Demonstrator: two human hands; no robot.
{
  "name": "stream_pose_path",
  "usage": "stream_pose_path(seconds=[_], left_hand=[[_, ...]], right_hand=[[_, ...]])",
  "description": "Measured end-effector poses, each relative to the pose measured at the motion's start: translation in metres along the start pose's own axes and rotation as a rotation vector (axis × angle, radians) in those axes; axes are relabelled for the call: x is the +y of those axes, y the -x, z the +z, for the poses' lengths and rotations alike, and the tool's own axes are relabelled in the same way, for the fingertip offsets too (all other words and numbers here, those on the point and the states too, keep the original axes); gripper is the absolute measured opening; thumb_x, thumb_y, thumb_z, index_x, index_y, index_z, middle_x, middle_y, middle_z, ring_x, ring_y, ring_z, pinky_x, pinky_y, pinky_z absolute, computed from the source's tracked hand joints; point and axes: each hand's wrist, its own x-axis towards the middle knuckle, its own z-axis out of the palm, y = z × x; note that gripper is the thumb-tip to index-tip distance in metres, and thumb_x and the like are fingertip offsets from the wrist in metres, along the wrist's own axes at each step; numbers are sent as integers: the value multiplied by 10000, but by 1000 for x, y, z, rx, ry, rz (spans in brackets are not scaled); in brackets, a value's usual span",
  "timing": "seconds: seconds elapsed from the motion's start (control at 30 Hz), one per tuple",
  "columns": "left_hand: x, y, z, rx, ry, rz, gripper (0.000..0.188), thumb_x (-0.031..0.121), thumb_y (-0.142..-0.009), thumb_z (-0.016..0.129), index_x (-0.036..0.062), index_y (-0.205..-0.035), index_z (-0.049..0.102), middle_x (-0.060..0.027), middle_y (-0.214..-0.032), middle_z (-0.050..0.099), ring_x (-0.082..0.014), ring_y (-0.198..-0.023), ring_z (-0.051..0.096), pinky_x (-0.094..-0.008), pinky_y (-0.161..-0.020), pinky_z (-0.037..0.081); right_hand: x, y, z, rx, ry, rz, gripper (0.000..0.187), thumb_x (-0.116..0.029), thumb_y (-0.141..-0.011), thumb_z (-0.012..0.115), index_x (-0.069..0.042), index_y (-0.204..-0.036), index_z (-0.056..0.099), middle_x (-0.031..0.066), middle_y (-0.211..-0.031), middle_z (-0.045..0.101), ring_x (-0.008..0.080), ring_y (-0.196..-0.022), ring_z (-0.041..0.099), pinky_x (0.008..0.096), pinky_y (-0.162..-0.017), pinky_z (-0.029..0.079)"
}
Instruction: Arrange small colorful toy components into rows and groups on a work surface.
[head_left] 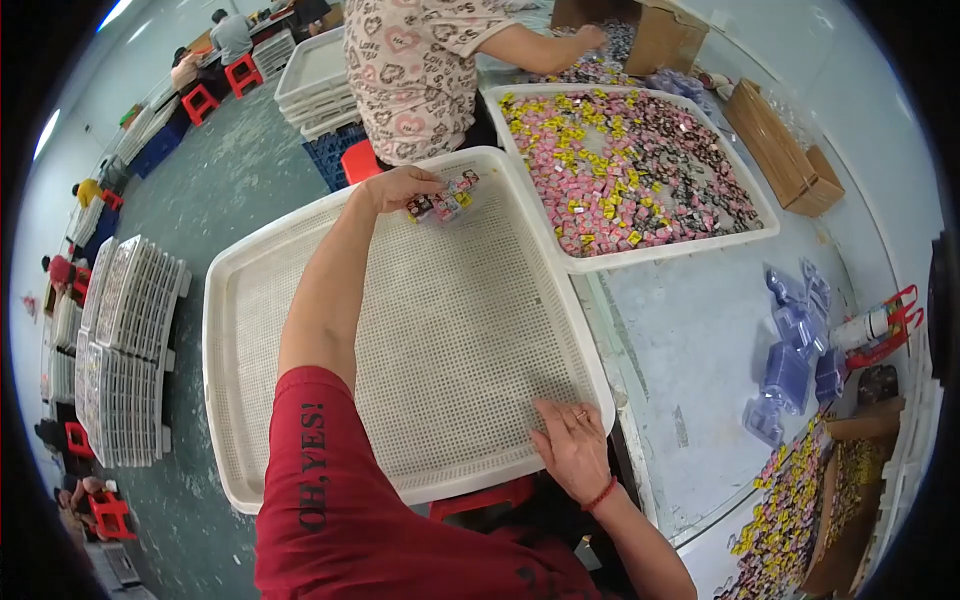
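In front of me lies a large white mesh tray (pixel 400 310), its woven floor bare over most of its area. At the tray's far edge my left hand (pixel 402 187) is closed on a small clear plastic pack that shows pink, yellow and dark pieces (pixel 445 203). What exactly is in the pack is too small to make out. My right hand (pixel 575 450), with a red cord at the wrist, rests over the tray's near right corner. Its fingers are apart and reach inside the rim, holding nothing I can see.
A second white tray (pixel 660 240) full of small pink, yellow and dark pieces adjoins mine. Beyond it a person (pixel 415 75) reaches toward a cardboard box (pixel 665 40). Clear plastic packaging (pixel 790 370) and more small pieces (pixel 775 500) lie at right. Stacked trays (pixel 130 300) stand left.
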Motion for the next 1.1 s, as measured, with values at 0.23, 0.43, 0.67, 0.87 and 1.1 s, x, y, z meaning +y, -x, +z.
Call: stream_pose_path(seconds=[0.23,0.43,0.67,0.87,1.1], left_hand=[[-34,80,-14,-32,77,-27,287,223,-934,602,14,-1128,635,-95,-871,710,-125,-760,677,-239,-574,493],[-80,150,-42,86,45,-106,348,234,-933,608,10,-1199,612,-83,-914,706,-128,-772,677,-260,-578,506],[-110,186,-52,240,-130,-18,432,268,-922,609,-28,-1235,572,-83,-912,700,-131,-813,670,-256,-622,494],[-71,182,10,536,-692,-110,964,449,-742,735,-59,-1431,290,-205,-1168,619,-258,-1071,619,-345,-863,499],[-87,174,31,575,-1054,-112,952,437,-618,785,-52,-1329,384,-259,-1218,571,-372,-1176,541,-413,-995,442]], right_hand=[[2,-3,-4,8,-4,-37,358,-105,-826,669,-19,-1163,587,119,-989,667,286,-913,622,412,-937,402],[4,2,0,-21,26,-12,323,-54,-842,628,-17,-1157,570,114,-960,666,290,-903,624,425,-931,406],[0,1,1,-37,-8,-19,330,-36,-859,599,-9,-1184,557,114,-967,659,289,-915,621,411,-929,408],[6,3,3,-30,24,-16,301,-42,-876,582,-16,-1175,560,106,-956,658,280,-888,621,407,-916,411],[1,2,7,10,71,-32,227,-70,-913,541,-35,-1135,574,91,-887,658,273,-832,623,406,-891,416]])
